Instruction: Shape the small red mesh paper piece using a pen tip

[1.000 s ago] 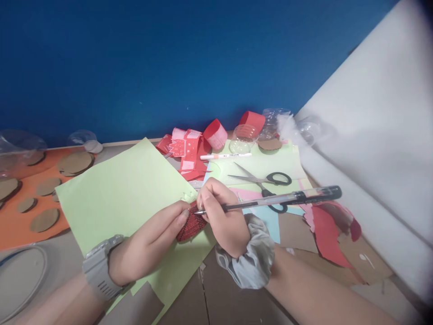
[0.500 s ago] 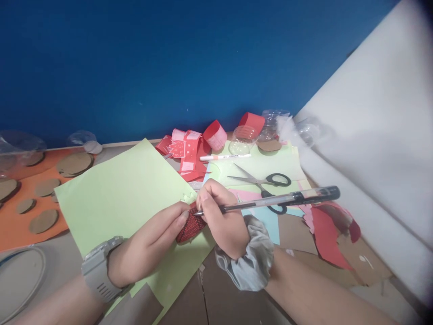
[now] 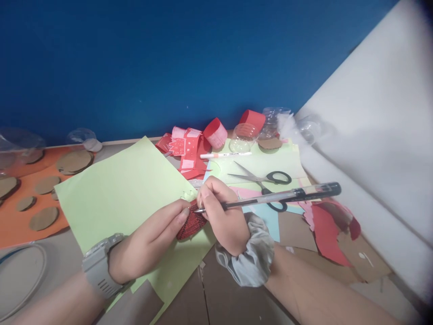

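My right hand (image 3: 221, 214) is closed round a clear-barrelled black pen (image 3: 284, 197). The pen's tip rests on or just over a small red piece (image 3: 191, 224) covered in a fine black grid of lines. My left hand (image 3: 158, 232) pinches that red piece at its left edge, thumb and fingers pressed together. A green leafy paper bit (image 3: 189, 195) shows at the top of the piece. Underneath lies a large light green sheet (image 3: 128, 180). Part of the red piece is hidden behind my fingers.
Black-handled scissors (image 3: 260, 178) lie open right of my hands, near a white marker (image 3: 225, 155). Red paper cutouts (image 3: 191, 151) and clear plastic cups (image 3: 242, 137) stand by the blue wall (image 3: 203, 67). Cardboard discs (image 3: 43, 218) rest on orange paper (image 3: 20, 225) at left.
Very little differs. The pen has tilted and shifted slightly, with its tip moving a touch up the red piece. Both hands keep their hold.
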